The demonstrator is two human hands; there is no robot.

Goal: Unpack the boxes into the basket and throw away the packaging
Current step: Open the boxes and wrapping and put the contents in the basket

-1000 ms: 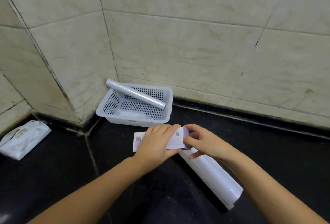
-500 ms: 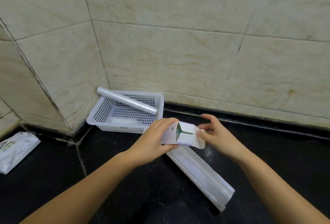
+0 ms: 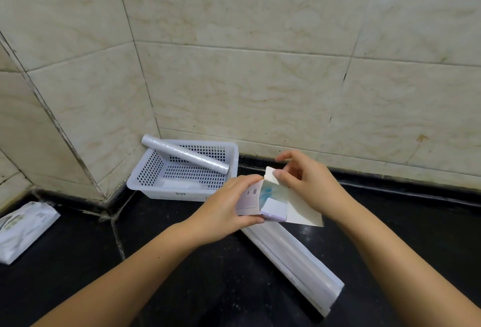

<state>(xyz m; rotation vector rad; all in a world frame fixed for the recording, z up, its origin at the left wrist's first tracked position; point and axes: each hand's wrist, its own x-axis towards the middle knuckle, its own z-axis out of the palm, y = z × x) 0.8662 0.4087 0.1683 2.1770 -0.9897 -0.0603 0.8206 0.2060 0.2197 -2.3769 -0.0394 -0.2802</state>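
Left hand [image 3: 223, 209]: fingers [image 3: 248, 179] curled closed around the body of a small box [image 3: 251, 200], thumb along its lower edge, fingertips over its top edge. The box is held clear above the surface, its printed side panel facing the camera.

Right hand [image 3: 309, 186]: thumb and forefinger pinched on the box's end flap [image 3: 294, 208], which is folded open and outward; the remaining fingers are spread loosely above. The open end exposes a blue-tinted interior and a small lavender inner flap [image 3: 274, 209]. What the box contains cannot be determined.

Directly below the hands, a long white carton [image 3: 294, 259] lies flat on the black surface [image 3: 182, 287], running diagonally toward the near right edge. Whether it holds anything cannot be determined.

Behind the left hand, a white perforated basket [image 3: 156, 167] sits in the rear corner of the surface, close against the tiled wall [image 3: 260, 79]. A plastic-wrapped roll [image 3: 185, 154] lies diagonally in it, its upper end propped on the basket's rear left rim, its lower end down inside near the right wall. A flat pale item on the basket floor is indistinct.

At the far left edge of the surface, well apart from the basket, lies a white soft packet [image 3: 23, 227].
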